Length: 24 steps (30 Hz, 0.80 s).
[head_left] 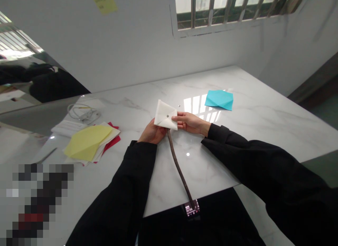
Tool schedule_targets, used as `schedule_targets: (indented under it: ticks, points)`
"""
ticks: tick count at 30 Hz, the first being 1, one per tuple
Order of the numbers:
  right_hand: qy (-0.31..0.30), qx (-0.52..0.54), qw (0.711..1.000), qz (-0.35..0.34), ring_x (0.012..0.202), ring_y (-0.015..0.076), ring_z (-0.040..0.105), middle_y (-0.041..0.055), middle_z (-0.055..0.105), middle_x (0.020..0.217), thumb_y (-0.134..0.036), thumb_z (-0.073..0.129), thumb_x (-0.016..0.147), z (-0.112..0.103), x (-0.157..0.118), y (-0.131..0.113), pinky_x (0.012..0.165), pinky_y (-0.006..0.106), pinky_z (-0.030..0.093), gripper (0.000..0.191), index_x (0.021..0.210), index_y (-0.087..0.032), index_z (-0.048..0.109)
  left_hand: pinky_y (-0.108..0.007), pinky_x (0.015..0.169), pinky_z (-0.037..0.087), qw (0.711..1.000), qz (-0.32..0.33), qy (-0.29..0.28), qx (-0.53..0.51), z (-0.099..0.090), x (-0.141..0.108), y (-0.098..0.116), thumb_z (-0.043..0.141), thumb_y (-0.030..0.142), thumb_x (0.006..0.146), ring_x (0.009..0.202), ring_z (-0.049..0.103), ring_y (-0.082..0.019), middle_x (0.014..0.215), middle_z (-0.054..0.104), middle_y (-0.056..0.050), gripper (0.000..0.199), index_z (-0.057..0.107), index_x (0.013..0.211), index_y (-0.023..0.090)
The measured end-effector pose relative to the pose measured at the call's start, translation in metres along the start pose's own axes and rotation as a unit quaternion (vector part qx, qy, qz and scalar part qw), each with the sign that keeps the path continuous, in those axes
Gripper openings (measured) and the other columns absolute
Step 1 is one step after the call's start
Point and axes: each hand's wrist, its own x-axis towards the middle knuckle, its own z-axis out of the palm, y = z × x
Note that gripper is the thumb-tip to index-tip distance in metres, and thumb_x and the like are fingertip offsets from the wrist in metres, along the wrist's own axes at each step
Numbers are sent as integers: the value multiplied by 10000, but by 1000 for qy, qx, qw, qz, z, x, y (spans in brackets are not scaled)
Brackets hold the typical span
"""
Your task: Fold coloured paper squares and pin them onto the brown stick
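Black sleeves (113, 189) lead to fingers (182, 114) holding folded white paper (162, 111).

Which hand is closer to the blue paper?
The right hand: it's left of the blue paper and nearer the person. The left hand is farther left, under the white paper.

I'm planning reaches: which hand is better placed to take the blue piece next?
Probably the right hand: it is nearer the blue piece, though both it and the left hand hold the white piece.
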Motion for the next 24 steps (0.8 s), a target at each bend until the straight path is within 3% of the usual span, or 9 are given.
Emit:
schedule_targets:
  ticks: [13, 24]
  points:
    - [-5, 9, 1000, -4, 916, 153, 761, 75, 780, 1149, -164, 766, 902, 1, -1, -1, 824, 241, 651, 343, 1236, -182, 691, -280, 738, 549, 1000, -2, -7, 14, 2, -1, 1, 603, 67, 935, 884, 695, -226, 953, 779, -76, 330, 722, 1231, 152]
    - [0, 1, 1000, 3, 921, 152, 753, 78, 776, 1161, -165, 759, 911, 2, -2, -2, 820, 241, 647, 277, 1183, -176, 707, -280, 725, 556, 1000, -3, 3, -2, 0, 0, 0, 588, 59, 915, 781, 690, -194, 957, 766, -78, 439, 693, 1326, 173]
